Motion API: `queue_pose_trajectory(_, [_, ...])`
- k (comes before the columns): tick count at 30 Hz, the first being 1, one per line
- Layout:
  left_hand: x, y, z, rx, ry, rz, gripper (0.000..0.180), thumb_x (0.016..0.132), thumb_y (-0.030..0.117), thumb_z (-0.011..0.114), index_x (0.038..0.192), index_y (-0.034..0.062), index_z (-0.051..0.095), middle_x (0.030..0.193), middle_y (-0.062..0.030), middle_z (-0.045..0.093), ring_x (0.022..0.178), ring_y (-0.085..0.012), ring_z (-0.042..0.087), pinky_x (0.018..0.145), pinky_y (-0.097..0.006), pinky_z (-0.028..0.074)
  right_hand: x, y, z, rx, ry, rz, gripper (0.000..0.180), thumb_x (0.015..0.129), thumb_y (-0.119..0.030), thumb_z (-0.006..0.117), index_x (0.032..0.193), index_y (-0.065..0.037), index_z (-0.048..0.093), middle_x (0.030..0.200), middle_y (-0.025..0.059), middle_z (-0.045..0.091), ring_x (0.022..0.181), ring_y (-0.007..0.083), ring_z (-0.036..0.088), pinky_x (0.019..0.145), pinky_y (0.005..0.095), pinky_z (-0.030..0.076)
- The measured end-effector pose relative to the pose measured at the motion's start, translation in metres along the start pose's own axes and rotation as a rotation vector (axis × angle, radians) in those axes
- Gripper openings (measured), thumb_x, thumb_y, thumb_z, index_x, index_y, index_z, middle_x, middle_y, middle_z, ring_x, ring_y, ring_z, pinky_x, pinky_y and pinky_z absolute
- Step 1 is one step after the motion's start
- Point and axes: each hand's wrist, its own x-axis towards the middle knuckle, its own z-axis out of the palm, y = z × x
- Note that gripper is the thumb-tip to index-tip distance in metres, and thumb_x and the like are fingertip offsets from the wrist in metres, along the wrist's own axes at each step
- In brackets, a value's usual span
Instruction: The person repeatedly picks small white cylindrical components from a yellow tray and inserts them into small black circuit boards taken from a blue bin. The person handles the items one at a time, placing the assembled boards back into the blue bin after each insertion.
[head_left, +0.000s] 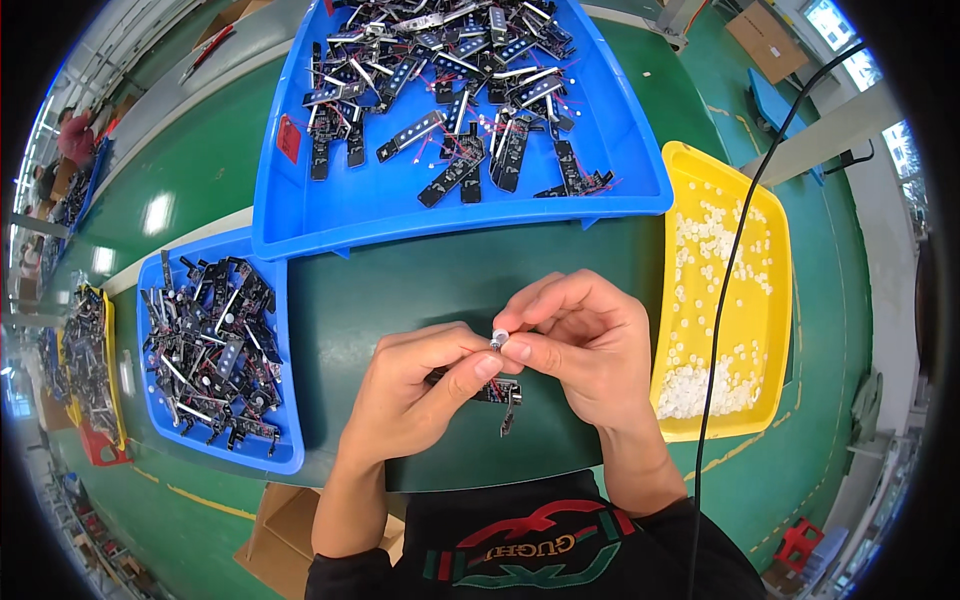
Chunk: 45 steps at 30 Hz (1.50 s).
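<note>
Over the dark green table, my left hand [425,385] is closed on a small black circuit board assembly [497,391], whose lower end sticks out below the fingers. Between the thumb and index finger of my right hand [580,345] is pinched a small round white cap [501,338]. The fingertips of both hands meet there, with the cap at the end of the assembly. Whether the cap is seated on it, I cannot tell. To the right, a yellow tray [663,400] holds many similar small white pieces [700,392].
A large blue tray [330,215] with a heap of black circuit boards [460,75] stands at the far side. Another blue tray [292,440] at the left holds more assemblies [215,340]. A black cable [722,290] hangs across the yellow tray. A cardboard box [285,525] is below the table.
</note>
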Motion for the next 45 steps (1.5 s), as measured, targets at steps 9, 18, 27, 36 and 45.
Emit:
queue_pose_trajectory(9, [-0.003, 0.0, -0.002, -0.073, -0.056, 0.04, 0.018, 0.093, 0.013, 0.057, 0.085, -0.0006, 0.066, 0.078, -0.0096, 0.067, 0.07, -0.0166, 0.065, 0.06, -0.028, 0.05, -0.001, 0.002, 0.001, 0.147, -0.102, 0.026, 0.018, 0.08, 0.012, 0.066, 0.095, 0.005, 0.058, 0.097, 0.0187, 0.064, 0.083, 0.0186, 0.063, 0.07, 0.0303, 0.054])
queue_pose_trajectory(18, [-0.004, 0.0, -0.004, -0.181, -0.083, 0.044, 0.024, 0.096, 0.017, 0.053, 0.085, -0.0007, 0.065, 0.078, -0.0092, 0.067, 0.067, -0.0165, 0.062, 0.059, -0.028, 0.048, -0.004, 0.009, 0.007, 0.27, -0.101, -0.022, 0.017, 0.081, 0.012, 0.064, 0.094, 0.004, 0.057, 0.096, 0.0231, 0.065, 0.079, 0.0191, 0.063, 0.068, 0.0313, 0.054])
queue_pose_trajectory(27, [-0.002, 0.0, -0.01, -0.223, -0.136, 0.046, 0.026, 0.095, 0.019, 0.053, 0.083, -0.0012, 0.065, 0.074, -0.0081, 0.065, 0.062, -0.0133, 0.057, 0.054, -0.027, 0.043, -0.006, 0.01, 0.007, 0.039, -0.12, -0.211, 0.014, 0.078, 0.013, 0.067, 0.085, 0.003, 0.06, 0.093, 0.0181, 0.068, 0.088, 0.0193, 0.062, 0.073, 0.0304, 0.053])
queue_pose_trajectory(36, [-0.003, -0.002, -0.007, -0.119, -0.045, 0.073, 0.02, 0.094, 0.014, 0.055, 0.086, -0.0004, 0.068, 0.071, -0.0059, 0.061, 0.061, -0.0115, 0.053, 0.056, -0.025, 0.041, -0.007, 0.005, 0.003, -0.092, -0.156, -0.218, 0.018, 0.076, 0.014, 0.067, 0.09, 0.003, 0.062, 0.1, 0.0191, 0.067, 0.09, 0.0219, 0.062, 0.075, 0.0303, 0.053])
queue_pose_trajectory(45, [-0.065, 0.042, -0.062, 0.231, 0.675, -0.169, 0.015, 0.091, 0.012, 0.061, 0.087, -0.0012, 0.067, 0.07, 0.0016, 0.059, 0.062, -0.0024, 0.047, 0.054, -0.019, 0.036, -0.08, -0.088, -0.039, -1.203, 0.126, -0.178, 0.028, 0.084, -0.01, 0.06, 0.109, 0.004, 0.061, 0.114, 0.0191, 0.061, 0.104, 0.0267, 0.058, 0.089, 0.0381, 0.045])
